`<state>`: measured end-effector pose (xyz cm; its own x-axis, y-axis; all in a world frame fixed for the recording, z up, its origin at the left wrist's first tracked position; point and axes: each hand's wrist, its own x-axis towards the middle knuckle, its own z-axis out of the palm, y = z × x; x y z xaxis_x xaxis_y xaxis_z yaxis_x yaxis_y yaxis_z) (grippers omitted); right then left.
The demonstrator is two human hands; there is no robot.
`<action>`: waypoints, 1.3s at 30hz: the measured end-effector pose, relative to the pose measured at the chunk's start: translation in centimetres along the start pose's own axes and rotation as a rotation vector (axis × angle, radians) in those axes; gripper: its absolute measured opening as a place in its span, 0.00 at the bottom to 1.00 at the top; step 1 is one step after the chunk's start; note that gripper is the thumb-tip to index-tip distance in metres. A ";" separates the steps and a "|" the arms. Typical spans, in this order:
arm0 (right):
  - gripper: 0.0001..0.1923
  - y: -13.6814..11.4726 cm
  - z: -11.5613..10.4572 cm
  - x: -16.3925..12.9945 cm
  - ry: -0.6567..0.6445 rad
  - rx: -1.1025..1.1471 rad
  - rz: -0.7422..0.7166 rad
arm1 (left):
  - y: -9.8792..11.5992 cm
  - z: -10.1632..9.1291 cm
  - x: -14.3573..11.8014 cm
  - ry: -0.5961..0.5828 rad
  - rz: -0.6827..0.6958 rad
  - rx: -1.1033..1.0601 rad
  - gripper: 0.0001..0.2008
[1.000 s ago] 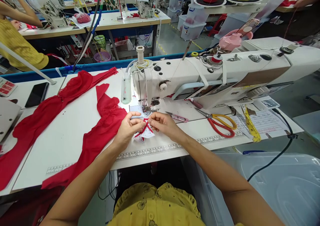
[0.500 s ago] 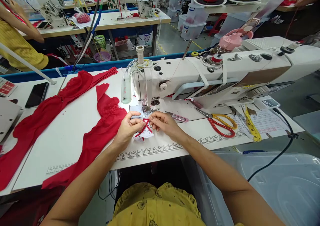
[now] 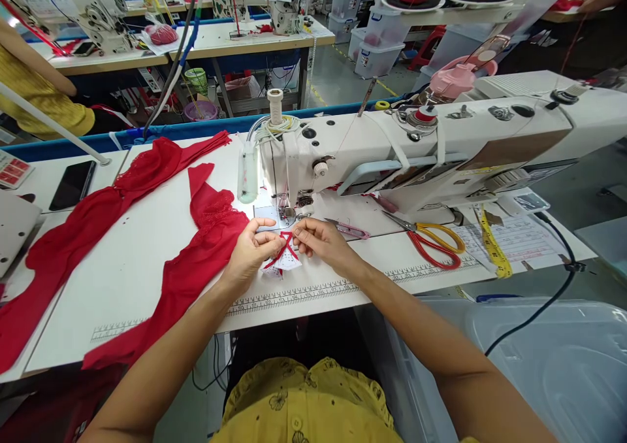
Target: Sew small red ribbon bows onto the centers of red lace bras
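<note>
Little has changed over the last second: the left hand [image 3: 249, 252] and right hand [image 3: 321, 242] stay on the bench [image 3: 147, 260] before the sewing machine [image 3: 392, 149], fingers pinched shut on a red strap [image 3: 284, 247] over a white label [image 3: 288, 261]; the strap has only shifted slightly, so the aligning continues.

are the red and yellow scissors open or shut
Open: the scissors lie flat on the table, handle loops spread, blades apart at the tips.
</note>
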<state>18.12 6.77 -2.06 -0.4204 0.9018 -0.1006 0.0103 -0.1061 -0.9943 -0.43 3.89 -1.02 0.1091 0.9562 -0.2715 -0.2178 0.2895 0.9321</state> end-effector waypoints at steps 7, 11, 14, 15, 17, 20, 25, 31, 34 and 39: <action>0.17 -0.1 0.0 0.0 -0.002 0.004 -0.004 | -0.1 0.0 0.0 -0.002 -0.003 -0.007 0.26; 0.16 -0.2 0.1 -0.1 0.001 0.013 -0.002 | 0.0 0.1 -0.1 0.001 -0.004 -0.003 0.27; 0.16 -0.1 0.0 0.0 -0.003 0.010 -0.004 | 0.0 0.1 -0.1 0.003 -0.002 -0.002 0.27; 0.16 -0.1 0.0 0.0 -0.004 0.007 -0.007 | 0.0 0.1 0.0 0.004 -0.002 -0.003 0.27; 0.16 -0.1 0.0 0.0 -0.005 0.006 -0.009 | 0.0 0.1 0.0 0.006 -0.002 -0.005 0.27; 0.16 -0.4 0.1 -0.1 -0.011 0.016 -0.012 | 0.0 0.0 0.0 0.004 0.000 -0.004 0.27; 0.13 -0.7 0.2 -0.3 -0.014 -0.007 -0.001 | -0.2 0.0 0.0 -0.035 -0.009 0.000 0.26; 0.11 -0.4 0.1 -0.1 -0.017 0.023 0.042 | -0.6 -0.1 0.2 -0.100 0.005 0.004 0.25; 0.12 -0.4 0.0 -0.1 -0.038 0.061 0.055 | -0.6 -0.2 0.1 -0.113 0.015 0.016 0.25; 0.13 -0.4 -0.1 -0.1 -0.035 0.067 0.055 | -0.3 -0.1 -0.1 -0.090 -0.001 0.027 0.25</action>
<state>18.27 6.80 -1.61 -0.4527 0.8786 -0.1521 -0.0262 -0.1836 -0.9827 -0.47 3.71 -1.27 0.1960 0.9480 -0.2508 -0.1914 0.2878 0.9384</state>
